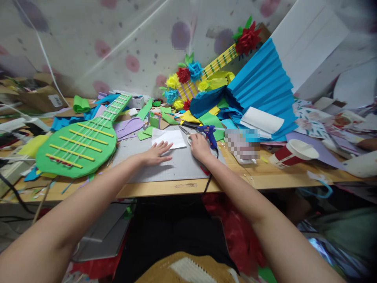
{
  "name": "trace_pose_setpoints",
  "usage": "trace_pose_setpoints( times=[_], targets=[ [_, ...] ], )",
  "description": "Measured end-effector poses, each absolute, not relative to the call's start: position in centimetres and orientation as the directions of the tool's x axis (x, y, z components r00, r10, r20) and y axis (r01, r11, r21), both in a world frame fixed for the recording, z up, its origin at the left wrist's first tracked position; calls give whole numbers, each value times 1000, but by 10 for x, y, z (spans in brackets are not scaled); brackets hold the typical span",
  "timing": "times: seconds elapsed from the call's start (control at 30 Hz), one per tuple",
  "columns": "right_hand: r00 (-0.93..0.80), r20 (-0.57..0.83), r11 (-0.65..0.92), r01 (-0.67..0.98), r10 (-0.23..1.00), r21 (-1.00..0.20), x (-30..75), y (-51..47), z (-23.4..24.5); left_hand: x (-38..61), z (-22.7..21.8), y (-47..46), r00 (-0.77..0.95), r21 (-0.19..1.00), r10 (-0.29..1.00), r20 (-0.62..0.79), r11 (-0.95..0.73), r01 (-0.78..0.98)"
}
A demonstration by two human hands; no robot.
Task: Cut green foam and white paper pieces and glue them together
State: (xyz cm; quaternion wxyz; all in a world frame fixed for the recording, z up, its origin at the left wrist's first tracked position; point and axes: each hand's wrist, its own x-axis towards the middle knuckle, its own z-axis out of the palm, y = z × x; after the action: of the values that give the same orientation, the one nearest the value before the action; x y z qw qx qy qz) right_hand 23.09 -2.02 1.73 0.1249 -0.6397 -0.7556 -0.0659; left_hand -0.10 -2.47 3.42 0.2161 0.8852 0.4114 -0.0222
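My left hand (158, 152) lies flat with fingers spread, its fingertips at the lower edge of a white sheet of paper (172, 137). My right hand (200, 147) is closed around the pale handles of a pair of scissors (185, 130), whose dark blades point up and to the left beside the paper. Just right of that hand lies a blue glue gun (210, 134), its cord running down over the table edge. Under both hands is a grey cutting mat (141, 167).
A green paper lute (79, 143) lies on the left. Behind are a yellow stringed instrument with paper flowers (190, 89), pleated blue paper (262, 92) and many scraps. A red and white paper cup (290, 153) stands at right on the wooden table (159, 188).
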Motion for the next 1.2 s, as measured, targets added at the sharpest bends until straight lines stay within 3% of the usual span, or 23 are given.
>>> trace_pose_setpoints(
  times=[0.13,0.23,0.3,0.5,0.6,0.7,0.87,0.97,1.07,1.2],
  targets=[
    [-54,169,56,998,984,-5,229,-18,29,-2,51,-9,610,428,789,-79,-526,735],
    [10,143,-8,1000,990,-12,226,-12,30,7,64,4,594,364,804,38,-564,741],
    [46,154,-43,999,987,-26,224,-8,26,19,70,12,617,298,786,40,-599,743],
    [120,245,-102,991,962,-87,226,-2,13,65,72,22,694,122,704,-152,-683,720],
    [120,238,-100,991,964,-94,227,-2,14,78,71,29,565,90,776,-280,-565,820],
    [114,208,-94,990,971,-102,227,-4,18,82,75,35,481,66,768,-423,-503,862],
    [68,170,-44,989,983,-140,223,-11,22,80,79,34,498,32,736,-458,-546,837],
    [70,186,-30,977,980,-209,225,-11,22,76,75,31,504,53,747,-433,-537,842],
    [99,182,-27,933,978,-359,230,-8,22,69,68,29,501,100,779,-377,-504,858],
    [34,175,58,868,984,-494,238,-5,21,60,57,22,483,169,853,-198,-455,874]
  ],
)
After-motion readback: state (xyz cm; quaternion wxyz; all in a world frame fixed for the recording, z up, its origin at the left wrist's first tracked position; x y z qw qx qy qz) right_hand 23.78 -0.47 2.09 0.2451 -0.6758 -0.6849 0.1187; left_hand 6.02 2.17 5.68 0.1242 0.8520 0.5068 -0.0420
